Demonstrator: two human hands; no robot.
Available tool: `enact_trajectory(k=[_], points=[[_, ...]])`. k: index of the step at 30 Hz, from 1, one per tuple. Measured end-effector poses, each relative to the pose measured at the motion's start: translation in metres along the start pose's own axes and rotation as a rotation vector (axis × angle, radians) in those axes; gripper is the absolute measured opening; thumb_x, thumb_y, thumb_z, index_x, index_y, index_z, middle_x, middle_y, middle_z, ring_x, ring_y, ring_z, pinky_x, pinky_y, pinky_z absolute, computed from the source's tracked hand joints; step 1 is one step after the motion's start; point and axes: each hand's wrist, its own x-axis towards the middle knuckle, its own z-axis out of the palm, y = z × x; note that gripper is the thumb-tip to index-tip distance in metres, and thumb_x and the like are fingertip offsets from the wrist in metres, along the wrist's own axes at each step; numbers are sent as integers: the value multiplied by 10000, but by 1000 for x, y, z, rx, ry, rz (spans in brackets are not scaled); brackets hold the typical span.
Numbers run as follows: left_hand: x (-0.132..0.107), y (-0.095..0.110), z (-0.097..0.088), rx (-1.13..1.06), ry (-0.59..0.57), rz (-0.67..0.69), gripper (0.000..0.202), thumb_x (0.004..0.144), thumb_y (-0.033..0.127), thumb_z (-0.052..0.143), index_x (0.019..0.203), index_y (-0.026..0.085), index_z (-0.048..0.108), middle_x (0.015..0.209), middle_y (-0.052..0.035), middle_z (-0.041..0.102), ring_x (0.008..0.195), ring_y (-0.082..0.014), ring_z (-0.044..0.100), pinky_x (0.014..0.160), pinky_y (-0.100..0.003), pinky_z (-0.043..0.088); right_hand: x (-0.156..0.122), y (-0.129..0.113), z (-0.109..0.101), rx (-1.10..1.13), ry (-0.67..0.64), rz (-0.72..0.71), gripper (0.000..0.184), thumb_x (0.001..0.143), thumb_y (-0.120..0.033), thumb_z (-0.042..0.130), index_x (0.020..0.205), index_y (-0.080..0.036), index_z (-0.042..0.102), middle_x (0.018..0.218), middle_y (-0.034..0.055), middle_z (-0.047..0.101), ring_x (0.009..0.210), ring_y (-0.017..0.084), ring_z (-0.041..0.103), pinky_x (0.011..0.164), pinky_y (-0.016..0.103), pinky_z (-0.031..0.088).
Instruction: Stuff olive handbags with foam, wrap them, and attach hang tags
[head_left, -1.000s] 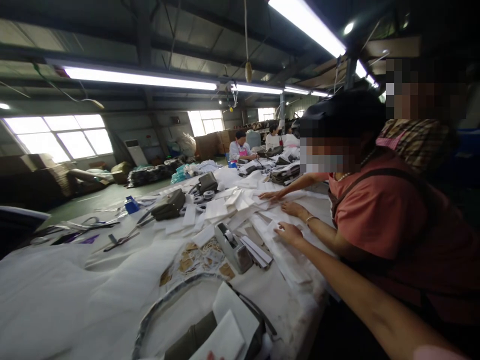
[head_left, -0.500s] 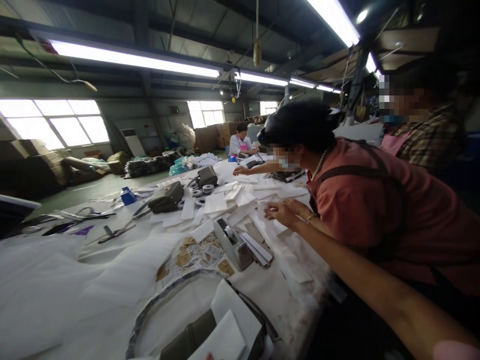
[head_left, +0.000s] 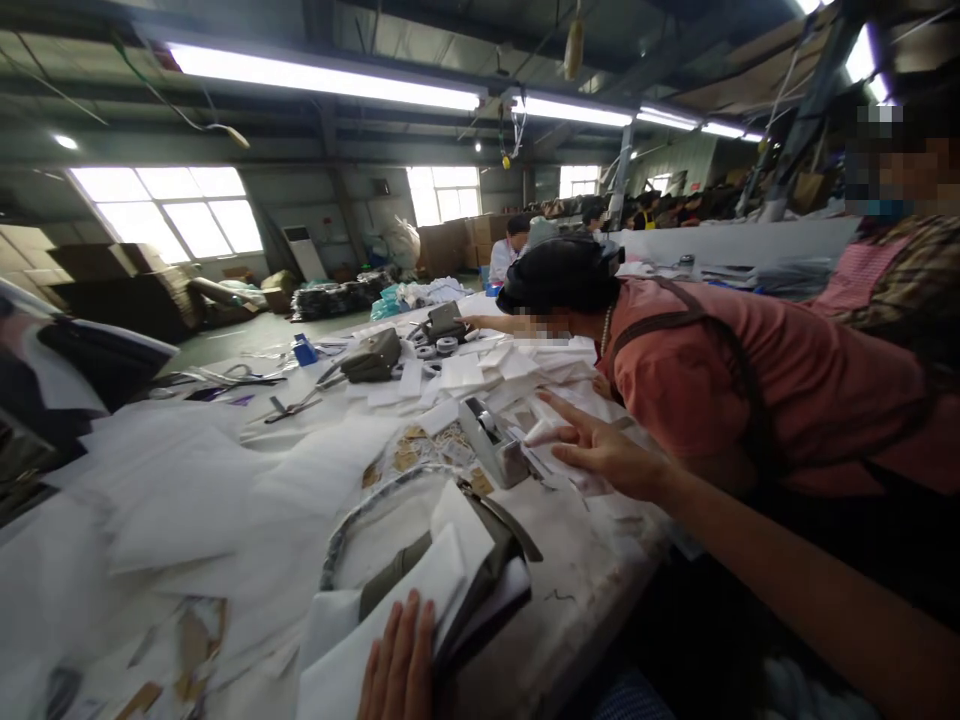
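Observation:
My left hand (head_left: 399,668) lies flat, fingers together and stretched, on a white sheet (head_left: 420,590) that covers an olive bag (head_left: 392,583) at the table's near edge. My right hand (head_left: 600,452) reaches out over the table beside a grey tape dispenser (head_left: 496,448). It pinches a small white slip (head_left: 543,432) between thumb and fingers, with the index finger stretched out. A co-worker in an orange-red shirt (head_left: 720,390) leans over the table just behind my right hand.
White paper pieces (head_left: 465,372), tape rolls (head_left: 442,347) and another olive bag (head_left: 371,357) lie further along the white-covered table (head_left: 570,590). Scissors (head_left: 289,405) and a blue box (head_left: 304,351) lie to the left. Another person in plaid (head_left: 907,270) stands at right.
My right hand has drawn back toward me with the white slip. My left hand has come into view on the white sheet. The co-worker has leaned lower, and the view has swung right.

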Motion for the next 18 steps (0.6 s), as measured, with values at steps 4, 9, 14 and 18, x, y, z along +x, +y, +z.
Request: enact_trajectory(k=[4,9,14,18], points=[[23,-17,-32,-86,5,-141,690,932,215,580,1545,208,264,1465,-110,527,1349,-251,499,1095,-387,472,-9,2,22,110,-160,113,846,820,-398,759,1530,-407,299,1085,22,656,557,43,511,428,122,420],[38,-15,-52,-31,36,-308,722,935,237,595,1552,274,222,1420,-67,576,1276,-231,572,1033,-361,526,12,21,50,72,-294,66,787,771,-356,806,1471,-358,445,1356,63,585,1120,181,608,779,203,517],[37,-7,-59,-16,2,-554,689,939,312,585,1538,345,248,1469,-33,531,1290,-254,556,1013,-379,532,53,67,77,1,-324,105,737,842,-335,716,1505,-323,394,1462,100,521,1244,214,566,900,286,522],[39,-4,-62,-8,-41,-694,636,952,381,554,1525,355,280,1477,-37,521,1309,-281,536,992,-411,539,94,101,89,-306,-195,133,716,883,-366,660,1527,-281,358,1341,127,608,902,181,684,709,289,585]])
